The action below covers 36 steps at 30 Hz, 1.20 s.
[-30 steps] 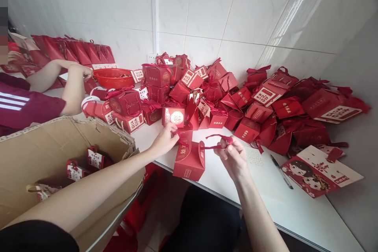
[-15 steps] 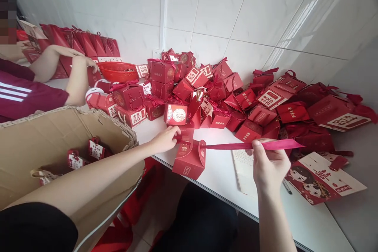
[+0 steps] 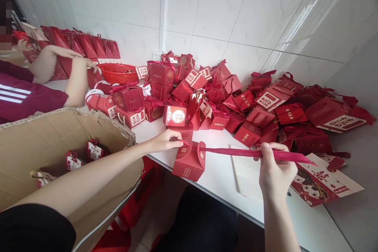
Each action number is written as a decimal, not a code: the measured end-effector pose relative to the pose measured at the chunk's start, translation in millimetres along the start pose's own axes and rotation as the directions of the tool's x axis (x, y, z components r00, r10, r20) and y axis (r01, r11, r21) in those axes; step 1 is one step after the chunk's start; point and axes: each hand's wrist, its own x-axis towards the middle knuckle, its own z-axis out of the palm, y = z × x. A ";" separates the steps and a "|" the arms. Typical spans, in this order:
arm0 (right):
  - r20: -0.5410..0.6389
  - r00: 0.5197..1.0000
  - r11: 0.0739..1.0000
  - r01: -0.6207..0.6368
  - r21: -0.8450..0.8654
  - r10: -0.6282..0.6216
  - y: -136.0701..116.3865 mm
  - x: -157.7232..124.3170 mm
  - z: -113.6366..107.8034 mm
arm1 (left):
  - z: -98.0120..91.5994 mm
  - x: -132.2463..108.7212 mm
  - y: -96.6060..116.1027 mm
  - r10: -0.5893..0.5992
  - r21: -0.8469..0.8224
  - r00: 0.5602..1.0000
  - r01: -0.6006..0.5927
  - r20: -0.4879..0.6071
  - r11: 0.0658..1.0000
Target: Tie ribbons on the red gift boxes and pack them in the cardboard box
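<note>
A red gift box point(image 3: 189, 167) with gold lettering stands at the table's front edge, its curved top flaps folded up. A dark pink ribbon point(image 3: 230, 151) runs out of its right flap, stretched nearly level to the right. My right hand point(image 3: 277, 169) is closed on that ribbon, and the loose end sticks out past the fingers. Just above the box's left side, my left hand point(image 3: 163, 141) pinches a short ribbon end at the left flap. Another red box behind it is partly hidden by the hand and the front box.
Many red gift boxes point(image 3: 217, 90) are heaped along the wall. A cardboard carton point(image 3: 88, 126) with small boxes stands at left. A co-worker's arms point(image 3: 79, 75) rest near a red basket point(image 3: 118, 75). An open notebook point(image 3: 245, 177) and a printed bag point(image 3: 327, 185) lie right.
My right hand has moved a little to the right, drawing the ribbon further through the box. My left hand has shifted slightly right, close to the left flap.
</note>
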 end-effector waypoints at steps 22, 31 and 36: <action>0.445 0.859 0.842 -0.422 0.336 0.253 12.6 -5.4 -11.1 | -7.9 9.7 8.9 -0.364 -0.842 0.875 -0.084 -0.318 0.532; 0.287 0.905 0.809 -0.413 0.417 0.314 8.1 0.9 -15.3 | -6.6 7.9 8.5 -0.306 -0.812 0.912 -0.049 -0.274 0.582; 0.200 0.924 0.796 -0.381 0.471 0.325 3.3 8.2 -22.7 | -0.7 8.7 2.2 -0.201 -0.575 0.960 0.056 -0.193 0.816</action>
